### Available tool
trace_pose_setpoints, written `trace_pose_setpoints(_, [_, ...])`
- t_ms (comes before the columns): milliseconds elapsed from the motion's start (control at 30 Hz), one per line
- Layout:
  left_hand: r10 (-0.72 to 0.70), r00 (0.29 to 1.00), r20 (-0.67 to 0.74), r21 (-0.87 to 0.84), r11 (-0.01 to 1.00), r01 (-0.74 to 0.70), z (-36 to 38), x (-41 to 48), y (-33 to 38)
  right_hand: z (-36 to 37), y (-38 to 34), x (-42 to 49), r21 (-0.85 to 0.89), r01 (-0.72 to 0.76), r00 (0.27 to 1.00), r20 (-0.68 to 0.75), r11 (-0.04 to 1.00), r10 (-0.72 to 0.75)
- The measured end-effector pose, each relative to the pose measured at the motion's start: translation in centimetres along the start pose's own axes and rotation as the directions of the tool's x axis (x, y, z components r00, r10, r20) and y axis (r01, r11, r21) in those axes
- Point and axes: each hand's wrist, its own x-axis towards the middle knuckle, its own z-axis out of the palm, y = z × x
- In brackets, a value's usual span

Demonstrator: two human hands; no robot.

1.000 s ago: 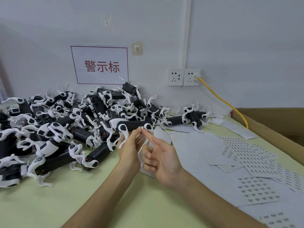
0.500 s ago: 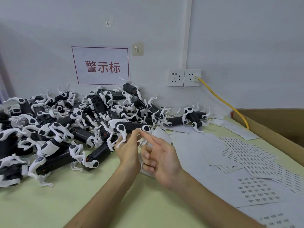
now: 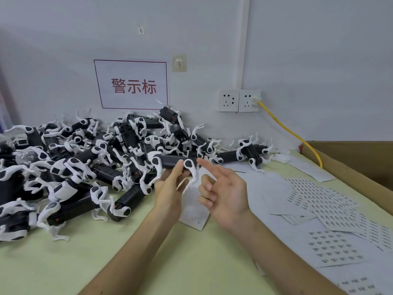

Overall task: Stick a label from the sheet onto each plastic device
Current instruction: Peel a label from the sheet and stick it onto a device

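Observation:
My left hand (image 3: 170,189) holds up a black plastic device (image 3: 172,162) with white legs, thumb and fingers curled round its body. My right hand (image 3: 223,193) is just to its right, index finger stretched toward the device's right end, the other fingers curled, nothing visibly in it. A large pile of the same black-and-white devices (image 3: 70,167) covers the table's left and back. Label sheets (image 3: 319,201) with rows of small printed labels lie to the right. A mostly peeled sheet (image 3: 194,211) lies on the table under my hands.
The pale green table (image 3: 148,252) runs toward me. A cardboard box (image 3: 353,158) stands at the far right. A yellow cable (image 3: 287,130) runs from the wall sockets (image 3: 239,100) down behind the box. A sign with red characters (image 3: 133,85) hangs on the wall.
My left hand has lifted the device slightly and turned it. My right index finger has moved a little away from the device's right end.

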Motion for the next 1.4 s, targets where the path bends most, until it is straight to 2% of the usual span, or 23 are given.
trace_pose_setpoints(100, [0.047, 0.998, 0.031, 0.081, 0.996, -0.05, 0.2, -0.4, -0.2, -0.1, -0.5, 0.1, -0.014, 0.022, 0.999, -0.027, 1.0, -0.023])
trace_pose_setpoints(233, [0.107, 0.99, 0.09, 0.183, 0.976, -0.122, 0.5, -0.7, -0.6, -0.5, -1.4, 0.4, -0.032, 0.068, 0.988, -0.135, 0.997, -0.071])
trace_pose_setpoints(400, [0.144, 0.98, 0.14, 0.249, 0.953, -0.176, 0.6, -0.9, -1.1, -1.1, -1.8, 1.0, -0.195, 0.024, 0.961, -0.266, 0.981, -0.076])
trace_pose_setpoints(533, [0.107, 0.985, 0.138, 0.277, 0.95, -0.142, 0.9, -0.7, -1.6, -1.1, -1.0, 1.2, -0.321, 0.006, 0.96, -0.264, 0.947, -0.096])
trace_pose_setpoints(633, [0.102, 0.973, 0.208, 0.276, 0.948, -0.159, 0.8, -0.9, -1.4, -1.2, -0.9, 1.3, -0.347, 0.029, 0.955, -0.267, 0.938, -0.128])
trace_pose_setpoints(700, [0.125, 0.961, 0.247, 0.275, 0.942, -0.193, 0.8, -1.0, -1.2, -1.3, -1.0, 1.3, -0.347, 0.04, 0.953, -0.268, 0.937, -0.14])
trace_pose_setpoints(800, [0.168, 0.958, 0.231, 0.291, 0.928, -0.233, 0.7, -1.1, -1.1, -1.4, -0.9, 1.3, -0.388, 0.057, 0.951, -0.26, 0.92, -0.169])
trace_pose_setpoints(967, [0.143, 0.976, 0.163, 0.259, 0.949, -0.182, 0.5, -1.3, -0.7, -1.2, -0.8, 1.1, -0.638, 0.085, 0.933, -0.218, 0.765, -0.286])
trace_pose_setpoints(1200, [0.173, 0.979, 0.111, 0.271, 0.942, -0.197, 0.3, -1.2, -0.9, -1.1, -0.5, 1.2, -0.755, 0.071, 0.984, -0.054, 0.652, -0.169])
trace_pose_setpoints(1300, [0.15, 0.986, 0.074, 0.311, 0.936, -0.166, 0.3, -1.2, -1.1, -1.3, -0.3, 1.4, -0.75, 0.088, 0.983, -0.04, 0.655, -0.178])
trace_pose_setpoints(1400, [0.083, 0.992, 0.09, 0.332, 0.937, -0.109, 0.4, -1.2, -1.2, -1.8, -0.5, 1.7, -0.735, 0.057, 0.98, -0.087, 0.675, -0.177])
